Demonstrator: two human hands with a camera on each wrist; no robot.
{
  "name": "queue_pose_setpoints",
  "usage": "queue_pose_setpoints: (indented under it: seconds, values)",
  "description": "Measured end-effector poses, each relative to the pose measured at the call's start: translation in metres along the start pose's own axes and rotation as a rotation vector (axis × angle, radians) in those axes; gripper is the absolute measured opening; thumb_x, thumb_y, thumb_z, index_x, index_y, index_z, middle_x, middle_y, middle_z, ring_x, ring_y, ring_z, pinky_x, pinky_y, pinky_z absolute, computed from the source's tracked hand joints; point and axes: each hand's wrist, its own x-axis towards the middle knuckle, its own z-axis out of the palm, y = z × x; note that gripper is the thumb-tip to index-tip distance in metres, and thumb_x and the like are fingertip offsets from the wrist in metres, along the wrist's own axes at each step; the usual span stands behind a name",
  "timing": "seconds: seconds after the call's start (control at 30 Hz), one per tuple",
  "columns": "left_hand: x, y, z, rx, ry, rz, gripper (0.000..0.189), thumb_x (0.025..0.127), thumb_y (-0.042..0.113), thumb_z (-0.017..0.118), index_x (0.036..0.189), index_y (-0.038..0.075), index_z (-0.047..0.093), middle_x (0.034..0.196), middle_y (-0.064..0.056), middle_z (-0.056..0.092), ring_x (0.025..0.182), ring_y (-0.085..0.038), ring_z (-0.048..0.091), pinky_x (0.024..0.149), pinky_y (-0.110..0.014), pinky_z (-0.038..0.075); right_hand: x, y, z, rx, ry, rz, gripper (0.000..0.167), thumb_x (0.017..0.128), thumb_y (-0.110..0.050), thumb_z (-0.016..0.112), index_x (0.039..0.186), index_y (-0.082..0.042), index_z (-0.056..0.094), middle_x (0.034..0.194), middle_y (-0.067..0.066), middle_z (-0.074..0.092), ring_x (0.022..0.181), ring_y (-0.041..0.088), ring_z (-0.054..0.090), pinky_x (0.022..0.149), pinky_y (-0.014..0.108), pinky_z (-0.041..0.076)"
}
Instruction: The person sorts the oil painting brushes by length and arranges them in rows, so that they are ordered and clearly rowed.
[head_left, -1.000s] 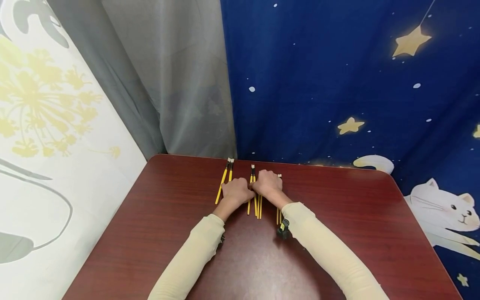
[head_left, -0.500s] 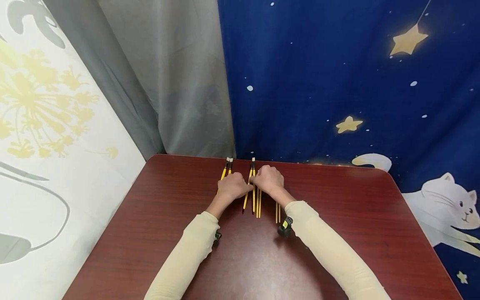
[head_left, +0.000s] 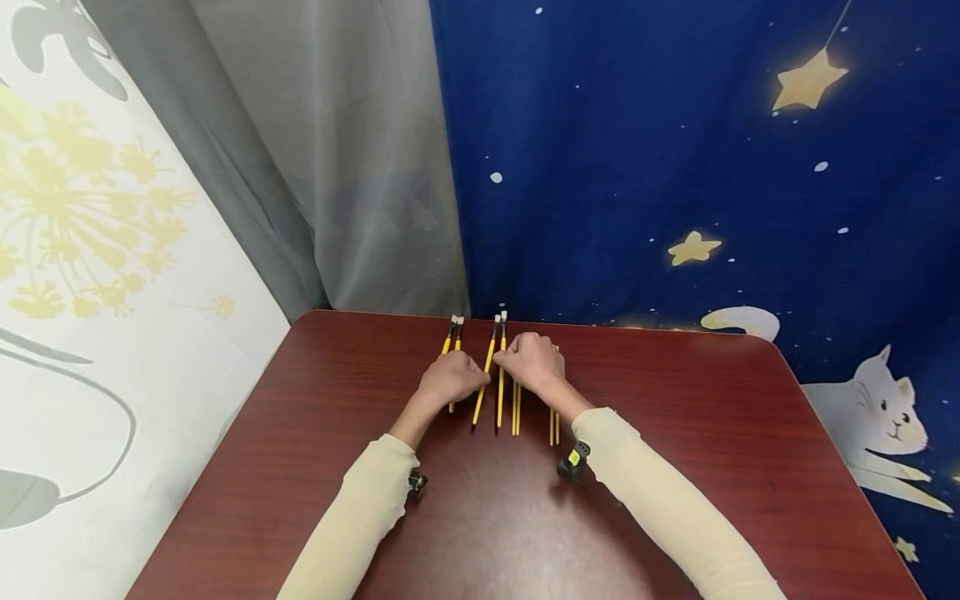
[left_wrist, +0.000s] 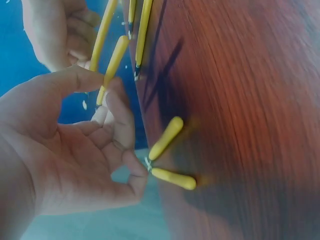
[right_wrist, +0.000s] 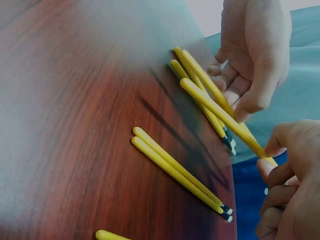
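Observation:
My left hand [head_left: 453, 377] pinches a yellow-handled paintbrush [head_left: 478, 407] with a black neck and pale bristles, between thumb and fingertips. Close beside it, my right hand [head_left: 532, 360] pinches a similar paintbrush [head_left: 500, 404] between thumb and forefinger. In the right wrist view both held brushes appear raised off the table, their handle ends close together. A pair of paintbrushes [right_wrist: 175, 172] lies on the table, partly behind my right hand in the head view. Another pair of brushes [head_left: 457, 337] lies left, partly covered by my left hand.
Farther right, two more brush handles [head_left: 554, 427] stick out from behind the right hand and wrist. The dark red table [head_left: 300, 467] ends at the back against a grey curtain [head_left: 390, 208] and a blue starry curtain [head_left: 600, 183]. A white patterned panel [head_left: 112, 350] stands left.
My left hand has shifted left with its brush, and the two held brushes, closer together before, now stand farther apart. Both have moved a little toward the back. The right hand has hardly moved.

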Motion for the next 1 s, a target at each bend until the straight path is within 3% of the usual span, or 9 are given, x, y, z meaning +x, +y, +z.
queue_pose_setpoints:
  seconds: [0.27,0.47,0.67,0.83,1.0]
  values:
    - [-0.008,-0.021,-0.009,-0.116,-0.040,0.046,0.020,0.094,0.027,0.070,0.083,0.011,0.075,0.077,-0.001,0.069,0.062,-0.017,0.059,0.057,-0.028,0.045,-0.008,-0.003,0.005,0.008,0.008,-0.024,0.027,0.082,-0.039,0.070,0.062,-0.024,0.061,0.060,-0.007,0.060,0.063,0.017,0.059,0.057,0.034,0.044]
    - [-0.017,-0.034,-0.016,-0.186,-0.058,0.071,0.017,0.095,0.025,0.071,0.087,0.011,0.075,0.082,-0.006,0.072,0.071,-0.024,0.064,0.062,-0.029,0.047,-0.016,-0.002,0.012,0.012,-0.011,-0.039,0.026,0.083,-0.041,0.070,0.065,-0.025,0.063,0.063,-0.007,0.062,0.060,0.016,0.059,0.055,0.032,0.043]
    - [-0.023,-0.043,-0.022,-0.238,-0.078,0.094,0.019,0.098,0.025,0.070,0.089,0.009,0.073,0.084,-0.007,0.071,0.076,-0.022,0.062,0.067,-0.029,0.046,-0.024,-0.004,0.016,0.043,-0.026,-0.059,0.026,0.084,-0.041,0.070,0.065,-0.025,0.063,0.059,-0.008,0.061,0.056,0.016,0.058,0.051,0.031,0.042]
    - [-0.028,-0.053,-0.023,-0.244,-0.116,0.102,0.021,0.098,0.026,0.069,0.090,0.008,0.075,0.088,-0.004,0.074,0.078,-0.016,0.069,0.074,-0.031,0.053,-0.032,-0.009,0.018,0.060,-0.052,-0.057,0.025,0.084,-0.041,0.071,0.066,-0.026,0.064,0.061,-0.009,0.063,0.059,0.016,0.060,0.054,0.032,0.044]
    - [-0.034,-0.064,-0.025,-0.278,-0.141,0.095,0.017,0.096,0.021,0.069,0.092,0.005,0.074,0.085,-0.005,0.075,0.072,-0.016,0.071,0.080,-0.041,0.060,-0.041,-0.011,0.024,0.066,-0.101,-0.043,0.025,0.086,-0.045,0.071,0.068,-0.028,0.066,0.062,-0.010,0.065,0.062,0.014,0.062,0.056,0.033,0.047]
